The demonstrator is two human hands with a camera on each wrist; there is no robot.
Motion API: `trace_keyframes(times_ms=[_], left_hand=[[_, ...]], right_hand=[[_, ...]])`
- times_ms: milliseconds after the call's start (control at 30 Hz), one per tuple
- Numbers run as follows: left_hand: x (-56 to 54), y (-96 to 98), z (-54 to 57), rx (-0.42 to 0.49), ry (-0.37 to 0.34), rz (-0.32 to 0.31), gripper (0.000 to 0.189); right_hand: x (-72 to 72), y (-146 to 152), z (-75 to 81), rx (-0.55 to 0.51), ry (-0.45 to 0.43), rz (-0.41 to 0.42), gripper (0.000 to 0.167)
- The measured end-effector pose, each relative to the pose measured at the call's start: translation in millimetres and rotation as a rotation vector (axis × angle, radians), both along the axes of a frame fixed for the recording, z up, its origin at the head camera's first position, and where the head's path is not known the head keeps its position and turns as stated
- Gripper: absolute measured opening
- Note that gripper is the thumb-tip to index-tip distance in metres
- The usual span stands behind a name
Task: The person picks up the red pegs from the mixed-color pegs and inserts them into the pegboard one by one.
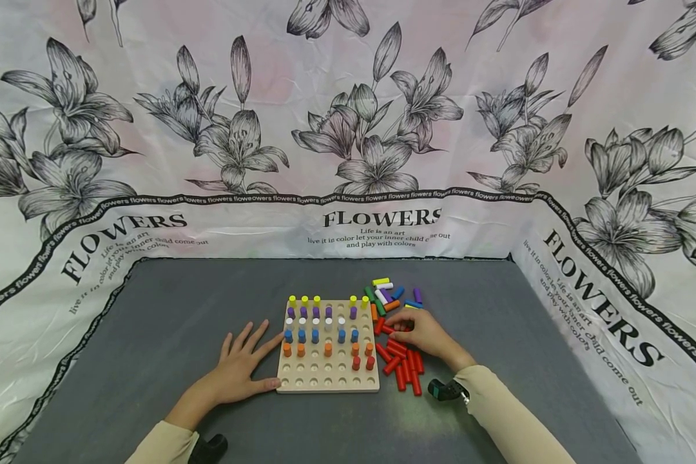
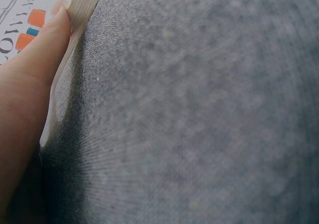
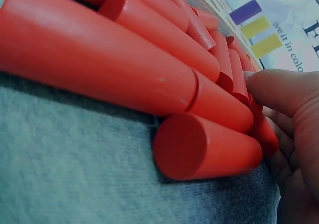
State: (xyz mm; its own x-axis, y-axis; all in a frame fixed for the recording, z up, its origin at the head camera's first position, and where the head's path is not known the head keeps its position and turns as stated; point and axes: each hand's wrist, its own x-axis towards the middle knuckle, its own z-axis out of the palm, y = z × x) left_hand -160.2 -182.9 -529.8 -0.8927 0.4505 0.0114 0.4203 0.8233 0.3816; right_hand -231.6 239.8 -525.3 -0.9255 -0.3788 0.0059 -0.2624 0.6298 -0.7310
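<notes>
A wooden pegboard (image 1: 327, 390) lies on the table, its upper rows holding yellow, purple, white, blue and orange pegs with gaps. Two red pegs (image 1: 363, 363) stand at the right of a lower row. My left hand (image 1: 234, 370) lies flat with spread fingers, thumb and index fingertip at the board's left edge; the left wrist view shows the thumb (image 2: 52, 40) against the wooden side. Right of the board, my right hand (image 1: 426, 334) reaches into the loose red pegs (image 1: 407, 370), thumb and fingers bent around a red peg (image 3: 264, 134). Its far end is hidden by the hand.
Beyond the right hand lies a mixed heap of loose pegs (image 1: 381, 296) in yellow, white, green, purple, blue and orange, close to the board's upper right corner. A grey cloth covers the table (image 1: 209, 303). Flower-printed fabric (image 1: 377, 225) walls the back and sides.
</notes>
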Motion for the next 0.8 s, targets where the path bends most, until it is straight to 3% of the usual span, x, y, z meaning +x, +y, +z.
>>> trace_keyframes(times_ms=[333, 800], left_hand=[[-0.7, -1.8, -4.1, 0.045, 0.051, -0.021, 0.088], [-1.9, -0.6, -2.0, -0.019, 0.002, 0.005, 0.088]], right_hand=[[1.9, 0, 2.6, 0.011, 0.031, -0.005, 0.019], [5.5, -5, 17.4, 0.002, 0.051, -0.028, 0.020]])
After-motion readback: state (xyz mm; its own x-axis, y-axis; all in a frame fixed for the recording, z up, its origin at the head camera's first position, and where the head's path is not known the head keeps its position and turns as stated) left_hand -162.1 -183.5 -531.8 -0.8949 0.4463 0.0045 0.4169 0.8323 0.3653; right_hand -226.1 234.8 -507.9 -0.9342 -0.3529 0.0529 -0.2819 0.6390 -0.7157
